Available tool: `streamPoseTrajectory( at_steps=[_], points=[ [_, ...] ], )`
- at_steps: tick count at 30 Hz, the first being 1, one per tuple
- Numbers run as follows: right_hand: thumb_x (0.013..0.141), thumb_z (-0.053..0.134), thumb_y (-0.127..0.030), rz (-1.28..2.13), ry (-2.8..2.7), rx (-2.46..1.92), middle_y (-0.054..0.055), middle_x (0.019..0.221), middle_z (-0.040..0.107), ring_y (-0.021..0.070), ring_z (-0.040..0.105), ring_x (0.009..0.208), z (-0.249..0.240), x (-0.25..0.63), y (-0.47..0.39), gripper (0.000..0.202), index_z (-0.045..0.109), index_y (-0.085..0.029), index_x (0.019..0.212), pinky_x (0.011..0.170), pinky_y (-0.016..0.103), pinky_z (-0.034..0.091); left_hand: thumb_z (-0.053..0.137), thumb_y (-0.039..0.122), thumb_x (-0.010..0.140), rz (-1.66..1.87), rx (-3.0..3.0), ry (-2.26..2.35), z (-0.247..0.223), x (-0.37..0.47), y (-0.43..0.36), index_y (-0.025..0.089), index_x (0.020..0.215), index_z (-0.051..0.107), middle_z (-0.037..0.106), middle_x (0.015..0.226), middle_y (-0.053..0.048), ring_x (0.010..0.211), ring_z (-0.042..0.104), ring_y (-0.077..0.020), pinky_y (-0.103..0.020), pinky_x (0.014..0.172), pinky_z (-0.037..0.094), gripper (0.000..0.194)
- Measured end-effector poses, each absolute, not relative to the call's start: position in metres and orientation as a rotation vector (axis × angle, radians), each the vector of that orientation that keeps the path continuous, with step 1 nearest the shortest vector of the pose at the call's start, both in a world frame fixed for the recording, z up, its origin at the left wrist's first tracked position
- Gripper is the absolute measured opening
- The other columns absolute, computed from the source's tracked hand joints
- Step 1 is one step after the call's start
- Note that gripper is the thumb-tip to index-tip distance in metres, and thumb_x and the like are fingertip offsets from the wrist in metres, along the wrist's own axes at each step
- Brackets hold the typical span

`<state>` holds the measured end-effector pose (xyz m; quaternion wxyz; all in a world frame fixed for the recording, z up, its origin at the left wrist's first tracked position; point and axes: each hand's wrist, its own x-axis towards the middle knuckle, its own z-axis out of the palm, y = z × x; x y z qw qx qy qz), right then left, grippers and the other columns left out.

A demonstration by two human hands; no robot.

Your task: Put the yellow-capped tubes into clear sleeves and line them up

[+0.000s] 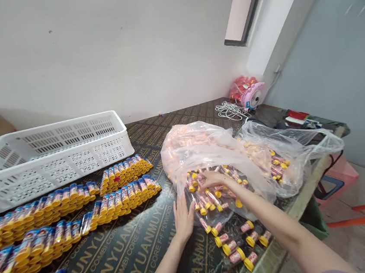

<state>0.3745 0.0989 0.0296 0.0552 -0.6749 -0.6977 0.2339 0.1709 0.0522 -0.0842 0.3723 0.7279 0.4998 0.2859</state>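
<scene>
Right hand (212, 179) inside mouth of clear plastic bag (198, 137), fingers bent over small yellow-capped tubes (214, 199); cannot tell whether any gripped. Left hand (183, 218) open, fingers stretched out, just beside bag's mouth, holding nothing. Small tubes heaped in bag mouth; loose tubes (237, 256) lying on bench (122, 249) near its edge. Second bag (287, 143), with more small tubes inside, just right of first. To left, stacked rows of blue-and-yellow tubes (119, 201), white basket (74, 166) behind them. Pink fan (255, 97) at far corner, beside white cord (230, 110).
</scene>
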Motion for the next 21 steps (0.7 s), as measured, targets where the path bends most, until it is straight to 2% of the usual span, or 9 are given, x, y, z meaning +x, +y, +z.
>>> streamPoseTrajectory(
  at_steps=[4,5,8,11,13,17,21],
  points=[
    [0.052,0.077,-0.054,0.65,-2.285,-2.034,0.009,0.11,0.062,0.0336,0.055,0.104,0.013,0.371,0.085,0.061,0.067,-0.021,0.102,0.087,0.043,0.045,0.028,0.047,0.092,0.792,1.867,1.314,-0.082,0.186,0.04,0.023,0.145,0.02,0.022,0.152,-0.004,0.141,0.009,-0.0196,-0.043,0.114,0.004,0.059],
    [0.05,0.078,-0.055,0.616,-2.307,-2.023,0.01,0.112,0.061,0.0363,0.052,0.108,0.01,0.37,0.076,0.063,0.068,-0.021,0.101,0.089,0.044,0.043,0.029,0.047,0.092,0.802,1.885,1.314,-0.08,0.187,0.039,0.023,0.145,0.021,0.023,0.152,-0.004,0.141,0.009,-0.0199,-0.043,0.114,0.005,0.059],
    [0.062,0.07,-0.055,0.508,-2.325,-1.984,0.011,0.126,0.054,0.0391,0.043,0.118,0.005,0.363,0.049,0.058,0.066,-0.021,0.108,0.096,0.049,0.037,0.031,0.047,0.092,0.847,1.911,1.296,-0.076,0.186,0.038,0.025,0.144,0.024,0.021,0.152,-0.003,0.141,0.009,-0.0206,-0.045,0.114,0.006,0.057],
    [0.074,0.059,-0.057,0.448,-2.302,-1.955,0.009,0.143,0.038,0.0385,0.032,0.128,0.005,0.353,0.026,0.058,0.058,-0.025,0.122,0.102,0.052,0.029,0.029,0.046,0.093,0.91,1.849,1.253,-0.075,0.179,0.039,0.026,0.143,0.026,0.01,0.155,-0.003,0.141,0.005,-0.021,-0.045,0.114,0.009,0.055],
    [0.076,0.055,-0.062,0.423,-2.297,-1.906,0.007,0.148,0.03,0.0379,0.029,0.131,0.005,0.346,0.012,0.061,0.053,-0.028,0.127,0.104,0.053,0.026,0.026,0.046,0.093,0.913,1.794,1.159,-0.077,0.173,0.037,0.026,0.143,0.028,0.006,0.155,-0.002,0.142,0.002,-0.0203,-0.045,0.114,0.008,0.054],
    [0.077,0.05,-0.066,0.336,-2.315,-1.755,0.007,0.151,0.024,0.0366,0.029,0.132,0.0,0.333,-0.013,0.066,0.045,-0.033,0.133,0.105,0.058,0.023,0.023,0.046,0.094,0.85,1.722,0.928,-0.076,0.157,0.022,0.025,0.14,0.035,0.014,0.154,-0.001,0.142,0.002,-0.018,-0.041,0.115,0.003,0.052],
    [0.079,0.05,-0.064,0.188,-2.321,-1.663,0.01,0.152,0.022,0.0341,0.026,0.135,-0.012,0.318,-0.037,0.071,0.035,-0.03,0.14,0.106,0.057,0.023,0.027,0.045,0.094,0.854,1.698,0.876,-0.069,0.146,0.0,0.026,0.141,0.033,0.016,0.154,-0.001,0.141,0.004,-0.0172,-0.04,0.115,0.004,0.051]
  ],
)
